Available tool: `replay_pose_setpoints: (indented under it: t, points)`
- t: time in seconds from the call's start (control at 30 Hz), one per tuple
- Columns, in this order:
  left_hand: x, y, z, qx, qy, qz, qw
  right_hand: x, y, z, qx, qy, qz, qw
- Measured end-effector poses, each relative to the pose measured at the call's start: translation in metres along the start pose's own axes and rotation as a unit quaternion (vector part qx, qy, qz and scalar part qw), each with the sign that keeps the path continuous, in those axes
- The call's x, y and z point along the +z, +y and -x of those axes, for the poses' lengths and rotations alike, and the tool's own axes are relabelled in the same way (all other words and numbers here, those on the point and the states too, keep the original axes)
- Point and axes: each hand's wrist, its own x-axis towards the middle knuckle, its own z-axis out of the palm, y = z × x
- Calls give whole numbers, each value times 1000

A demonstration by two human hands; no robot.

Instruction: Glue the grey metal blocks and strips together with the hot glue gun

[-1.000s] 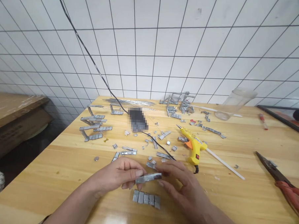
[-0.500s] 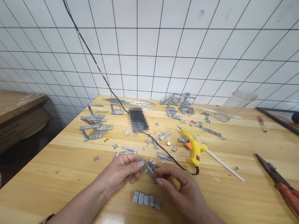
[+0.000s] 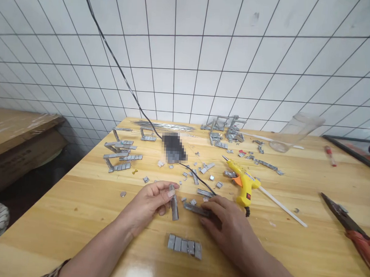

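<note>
Left hand [image 3: 154, 198]: thumb and fingers clamped on the upper part of a narrow grey metal strip [image 3: 175, 209]. The strip's lower end points down toward the near edge of the tabletop [image 3: 77, 219].

Right hand [image 3: 228, 222]: low over the surface, thumb and fingers around the right end of a second grey bar [image 3: 196, 209]. Cannot tell whether this grip is closed on the bar or merely touching it. The bar slants slightly, its left end near the held strip but apart from it.

Below both hands, a segmented plate [image 3: 184, 246] of five grey pieces in a row lies flat, touched by neither hand.

Surroundings: small loose grey bits lie scattered beyond the hands. A yellow glue gun [image 3: 244, 188] rests on its side, nozzle pointing up-left, a white stick [image 3: 283, 206] extending from its rear. Right edge: pliers [image 3: 336, 216] with red handles. Far right: a clear jar [image 3: 297, 133], tilted in view, and a red-and-white tube [image 3: 330, 156]. Far left of the work area: several angled grey frames [image 3: 118, 156]. Nearer the left hand, a small round disc [image 3: 123, 194]. Center back: a dark pixelated object [image 3: 174, 148], identity unreadable, beside a black cable [image 3: 120, 70].
</note>
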Motion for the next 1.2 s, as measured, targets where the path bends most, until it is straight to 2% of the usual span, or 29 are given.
replay_pose_setpoints:
  t: [0.17, 0.27, 0.33, 0.53, 0.6, 0.7, 0.87, 0.97, 1.03, 1.2]
  points:
    - [-2, 3, 2, 11, -24, -63, 998, -2, -3, -1, 12, -24, -4, 1000]
    - [-5, 8, 3, 14, -18, -72, 997, -4, -3, -2, 21, -32, -16, 999]
    - [-9, 15, 4, 22, 1, -59, 998, -6, -3, -3, 30, -32, -22, 999]
    - [-24, 47, 12, 93, 88, 72, 989, -7, 0, -2, 57, -7, -53, 997]
    - [-26, 54, 15, 112, 121, 19, 986, -7, 0, -2, 62, -5, -60, 996]
    - [-28, 52, 16, 127, 155, -152, 968, -6, 0, -3, 68, -14, -75, 995]
    - [-31, 36, 8, 142, 168, -383, 897, -5, -1, -2, 73, -17, -89, 993]
    - [-32, 32, 7, 145, 165, -469, 856, -5, 0, -1, 71, -17, -89, 993]
    - [-30, 36, 9, 151, 180, -450, 862, -3, 1, -1, 68, -14, -92, 993]
    - [-27, 49, 18, 204, 212, -245, 924, 0, 2, -2, 49, 7, -87, 995]
